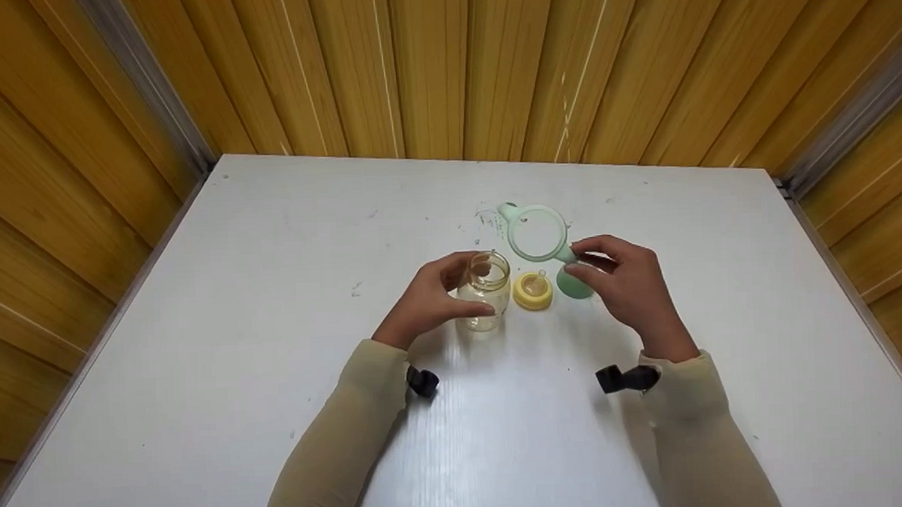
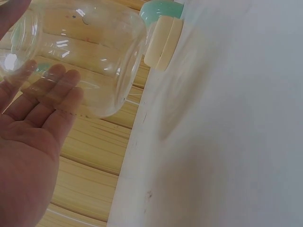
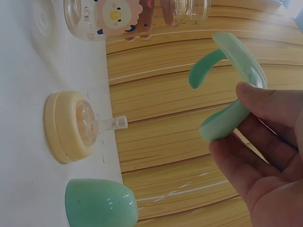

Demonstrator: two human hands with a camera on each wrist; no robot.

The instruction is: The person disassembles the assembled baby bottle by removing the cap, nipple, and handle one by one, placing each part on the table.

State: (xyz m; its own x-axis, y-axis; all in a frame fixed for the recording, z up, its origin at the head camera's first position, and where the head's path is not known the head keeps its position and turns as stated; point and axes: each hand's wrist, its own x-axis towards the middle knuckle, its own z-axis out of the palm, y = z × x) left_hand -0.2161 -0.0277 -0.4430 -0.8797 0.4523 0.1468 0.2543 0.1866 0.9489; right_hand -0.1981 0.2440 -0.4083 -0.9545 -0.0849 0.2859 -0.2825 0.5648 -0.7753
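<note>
My left hand [image 1: 441, 295] holds a clear baby bottle [image 1: 500, 295], thumb on the near side and fingers round the far side. Its mouth is open and faces up, and a cartoon animal print [image 3: 116, 14] shows on its wall. In my right hand [image 1: 632, 281], thumb and fingertips pinch one grip of a pale green two-handled bottle ring [image 1: 512, 238], held up in the air. Between the hands a yellow collar with a clear teat [image 1: 533, 299] sits on the table, teat up. Beside it, a green dome-shaped bottle cap [image 3: 99, 203] stands partly under my right hand in the head view.
The white table [image 1: 287, 289] carries small dark marks and scuffs. Yellow wood-plank walls [image 1: 430, 74] rise behind it and at both sides, with grey metal posts in the corners. A black wrist camera [image 1: 423, 382] is strapped at each sleeve cuff.
</note>
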